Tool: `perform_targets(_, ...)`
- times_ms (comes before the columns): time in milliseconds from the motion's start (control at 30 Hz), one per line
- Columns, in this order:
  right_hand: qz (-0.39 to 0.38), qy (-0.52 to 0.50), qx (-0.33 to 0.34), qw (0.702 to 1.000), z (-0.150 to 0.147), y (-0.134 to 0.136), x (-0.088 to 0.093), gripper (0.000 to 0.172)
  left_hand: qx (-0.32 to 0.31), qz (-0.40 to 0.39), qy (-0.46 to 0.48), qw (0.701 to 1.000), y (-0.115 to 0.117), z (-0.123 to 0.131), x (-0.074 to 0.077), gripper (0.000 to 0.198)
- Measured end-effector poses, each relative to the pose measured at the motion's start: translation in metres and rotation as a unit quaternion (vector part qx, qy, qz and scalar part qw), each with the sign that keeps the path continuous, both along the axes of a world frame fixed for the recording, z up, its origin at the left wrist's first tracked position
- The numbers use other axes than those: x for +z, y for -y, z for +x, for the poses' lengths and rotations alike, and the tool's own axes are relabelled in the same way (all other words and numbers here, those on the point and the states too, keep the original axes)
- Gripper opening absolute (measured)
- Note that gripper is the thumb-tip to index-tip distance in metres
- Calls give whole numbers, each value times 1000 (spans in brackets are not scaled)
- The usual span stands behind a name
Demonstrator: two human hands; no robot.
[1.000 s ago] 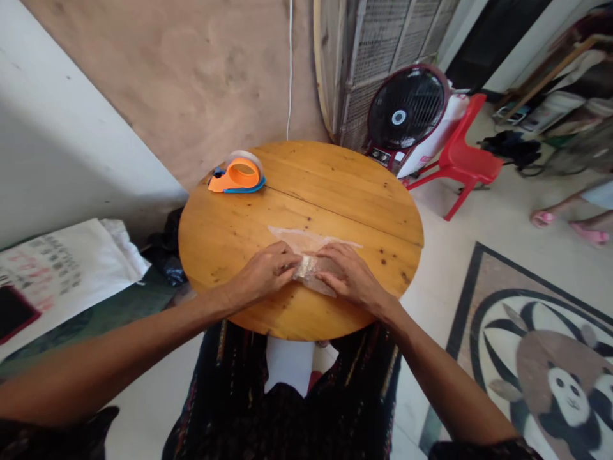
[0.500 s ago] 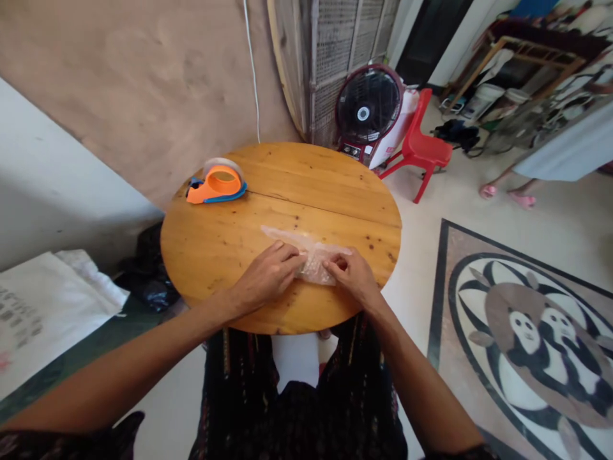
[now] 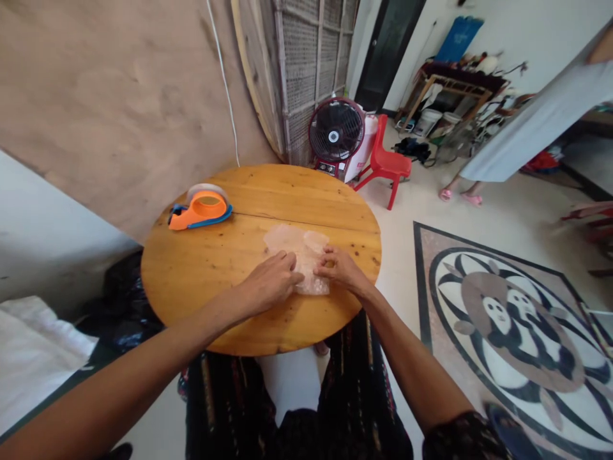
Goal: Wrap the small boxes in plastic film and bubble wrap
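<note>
A clear sheet of bubble wrap (image 3: 313,285) lies near the front of the round wooden table (image 3: 201,275). Its far part is spread flat, with a loose flap standing out toward the back right. My left hand (image 3: 275,278) is closed at the wrap's left edge, fingers curled down onto it. At the right edge, my right hand (image 3: 339,268) has its thumb and bent fingers closed on the film. Whether anything lies inside the wrap cannot be made out. An orange and blue tape dispenser (image 3: 204,207) with a tape roll sits at the table's back left.
Behind the table stand a dark red fan (image 3: 334,135) and a red plastic chair (image 3: 389,163). A person in a long pale garment (image 3: 507,153) stands at the right. Black bags (image 3: 125,297) and a white sack (image 3: 41,348) lie left of the table.
The far part of the bubble wrap has opened out flatter toward the back. Both hands stay at its sides. My view has tilted up and turned right.
</note>
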State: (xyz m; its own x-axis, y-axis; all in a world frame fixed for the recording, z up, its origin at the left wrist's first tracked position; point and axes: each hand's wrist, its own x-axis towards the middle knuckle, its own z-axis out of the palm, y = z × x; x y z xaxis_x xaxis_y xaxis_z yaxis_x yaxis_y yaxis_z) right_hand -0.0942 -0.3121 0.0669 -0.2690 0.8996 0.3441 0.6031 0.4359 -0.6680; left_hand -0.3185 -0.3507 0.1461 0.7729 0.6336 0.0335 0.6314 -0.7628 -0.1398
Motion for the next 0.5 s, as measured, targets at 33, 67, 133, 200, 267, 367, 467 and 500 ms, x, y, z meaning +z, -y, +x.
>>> perform_targets(33, -11, -11, -4, 1000, 1, 0, 1, 15, 2, -7, 3, 1000, 0, 1, 1, 28)
perform_targets(67, -24, -27, -10, 999, 2, 1, 3, 16, 5, -13, 5, 1000, 0, 1, 2, 28)
perform_targets(133, -52, -58, -12, 997, 4, 3, 7, 25, 11, -21, 4, 1000, 0, 2, 3, 29)
perform_targets(200, -88, -84, 2, 993, 6, 9, 12, 33, 16, -23, 2, 1000, 0, 2, 3, 29)
perform_targets(267, -126, -102, 20, 987, 7, 17, 15, 35, 12, -17, 4, 1000, 0, 1, 2, 28)
perform_targets(367, -167, -123, 49, 977, 7, 29, 15, 35, 1, -4, 9, 1000, 0, 0, 0, 28)
perform_targets(467, -162, -136, 83, 974, 3, 32, 10, 30, -3, 10, 16, 1000, 1, -1, -2, 29)
perform_targets(500, -149, -137, 87, 975, 1, 31, 7, 28, -3, 12, 18, 1000, 1, -1, -2, 30)
